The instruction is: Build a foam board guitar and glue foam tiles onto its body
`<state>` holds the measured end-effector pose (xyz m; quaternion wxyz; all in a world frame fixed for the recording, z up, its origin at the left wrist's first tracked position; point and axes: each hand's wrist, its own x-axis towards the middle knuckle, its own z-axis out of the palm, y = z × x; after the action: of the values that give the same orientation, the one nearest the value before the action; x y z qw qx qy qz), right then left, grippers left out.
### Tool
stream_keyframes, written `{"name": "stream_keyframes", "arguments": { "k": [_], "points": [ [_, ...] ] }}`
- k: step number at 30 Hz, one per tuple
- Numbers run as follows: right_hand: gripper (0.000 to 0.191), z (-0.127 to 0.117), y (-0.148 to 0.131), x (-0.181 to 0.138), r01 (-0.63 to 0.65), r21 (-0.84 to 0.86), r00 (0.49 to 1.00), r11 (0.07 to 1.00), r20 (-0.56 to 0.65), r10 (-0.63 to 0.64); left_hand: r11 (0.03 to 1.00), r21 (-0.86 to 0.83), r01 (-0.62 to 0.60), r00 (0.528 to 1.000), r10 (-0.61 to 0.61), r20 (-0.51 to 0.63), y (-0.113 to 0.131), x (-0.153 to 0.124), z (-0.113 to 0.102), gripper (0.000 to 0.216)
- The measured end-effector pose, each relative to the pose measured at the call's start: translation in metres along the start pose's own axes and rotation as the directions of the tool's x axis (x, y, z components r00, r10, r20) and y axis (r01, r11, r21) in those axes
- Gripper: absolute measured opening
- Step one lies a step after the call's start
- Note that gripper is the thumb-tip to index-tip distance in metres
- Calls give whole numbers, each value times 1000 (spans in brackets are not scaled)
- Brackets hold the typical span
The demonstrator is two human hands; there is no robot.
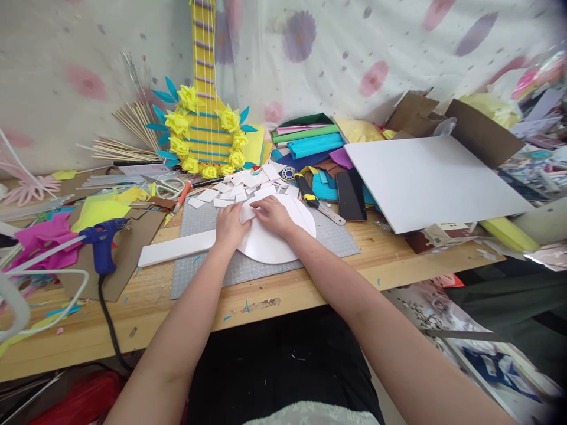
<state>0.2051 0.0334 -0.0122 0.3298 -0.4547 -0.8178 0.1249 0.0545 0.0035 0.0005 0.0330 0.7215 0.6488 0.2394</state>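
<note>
Nearest cam: pale top hem [312, 413] at bottom edge, then black cloth over my lap [283, 360], my bare forearms either side, reaching fwd.

Main item: white disc [270, 247], flat on grey cutting mat [195, 277] in front of me; white strip [179, 247] runs out to its L. Join hidden behind my L wrist/hand.

Markings: mat has grid lines, any figures too small to read. Print on small carton [443, 233], under white board [436, 180] at R, also too small.

Pose: L hand [231, 225] palm down, fingers bent, at disc's L side. R hand [271, 213] comes in over disc from R, wrist low, fingers curved twd L hand. Fingertips close tog., neither hand spread wide; small white bit between them approx. Can't tell if pinched or just pressed.

Outward: loose white pcs [234, 186] heaped just beyond disc. Yellow/black cutter [307, 190] and metal ruler [331, 215] to R, then dark phone [351, 195]. Blue glue gun [104, 239] well to L. Yellow guitar model [204, 127] w/ yellow flowers upright at back.
</note>
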Motion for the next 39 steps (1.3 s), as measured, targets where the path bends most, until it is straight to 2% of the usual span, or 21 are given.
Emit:
{"name": "stream_keyframes", "arguments": {
  "k": [2,4,7,9,13,17,19,21,24,27,29,30,32,34,37,39],
  "points": [
    [30,-9,0,3,-51,-26,998,998,-45,50,997,-70,-16,998,12,-54,-3,1,-2,47],
    [34,-23,6,10,-173,-91,980,981,-120,161,991,-126,-34,993,19,-115,-7,-1,-5,47],
    [36,-52,27,21,-459,-198,882,866,-216,418,984,-167,-61,990,38,-139,-10,-6,-8,46],
    [37,-69,44,25,-552,-295,833,779,-226,505,981,-177,-84,990,61,-130,-10,-9,-9,44],
    [46,-82,65,24,-569,-444,801,692,-110,588,973,-184,-143,985,122,-120,-8,-12,-8,44],
    [47,-82,67,24,-523,-490,814,697,-47,578,972,-207,-115,991,98,-93,-7,-12,-5,45],
    [45,-88,66,27,-534,-463,812,707,-47,582,967,-245,-67,994,45,-96,-6,-12,-4,45],
    [39,-99,66,29,-581,-376,788,722,-37,615,956,-293,-18,993,-16,-114,-7,-12,-3,45],
    [25,-120,65,26,-667,-150,734,729,29,678,924,-382,20,985,-83,-149,-8,-11,-4,45],
    [21,-132,60,17,-730,87,683,678,104,723,865,-499,50,983,-131,-129,-10,-10,-4,47],
    [21,-130,51,10,-710,179,701,681,90,708,823,-561,88,981,-169,-93,-9,-9,-4,52],
    [24,-127,46,8,-680,199,728,706,69,682,803,-586,111,979,-191,-76,-9,-8,-4,55],
    [28,-117,31,4,-593,212,803,777,75,592,739,-653,168,967,-253,-37,-7,-6,-3,54],
    [26,-106,13,1,-463,196,885,864,151,440,636,-737,229,951,-307,30,-5,-4,-2,44],
    [25,-91,-13,1,-198,-43,964,979,172,202,492,-817,300,926,-355,126,-7,-2,1,28],
    [24,-82,-26,2,-50,-207,975,977,200,93,496,-809,316,914,-388,119,-10,-2,2,22]
  ]
}}
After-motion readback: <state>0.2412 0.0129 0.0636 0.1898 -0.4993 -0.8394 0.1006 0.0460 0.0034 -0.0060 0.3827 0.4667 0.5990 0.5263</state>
